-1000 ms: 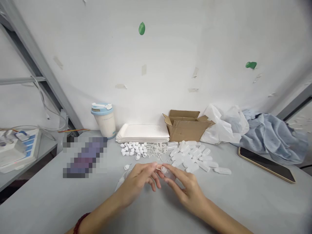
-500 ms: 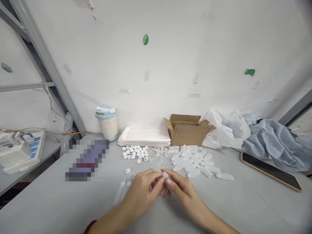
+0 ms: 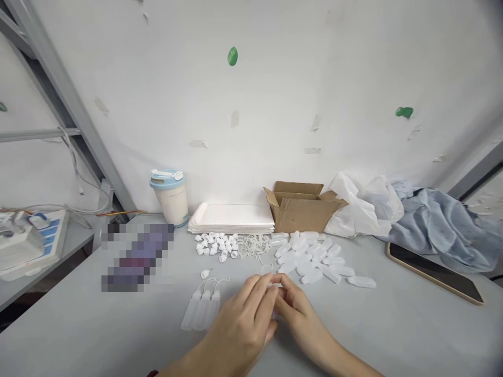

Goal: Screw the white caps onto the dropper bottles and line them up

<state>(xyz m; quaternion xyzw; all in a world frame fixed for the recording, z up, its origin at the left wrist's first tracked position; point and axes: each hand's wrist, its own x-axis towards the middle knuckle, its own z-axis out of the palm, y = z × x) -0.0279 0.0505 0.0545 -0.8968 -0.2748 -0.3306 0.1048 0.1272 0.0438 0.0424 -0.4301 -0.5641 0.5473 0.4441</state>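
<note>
Between left hand and right hand, one mostly hidden bottle.

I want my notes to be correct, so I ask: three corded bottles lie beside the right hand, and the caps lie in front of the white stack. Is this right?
Not quite: the three corded bottles lie beside the left hand, not the right hand, as the head view shows. The caps do lie in front of the white stack.

Grey tabletop: we've an open cardboard box, lidded cup left of it, plastic bottles in front, smartphone right.
</note>
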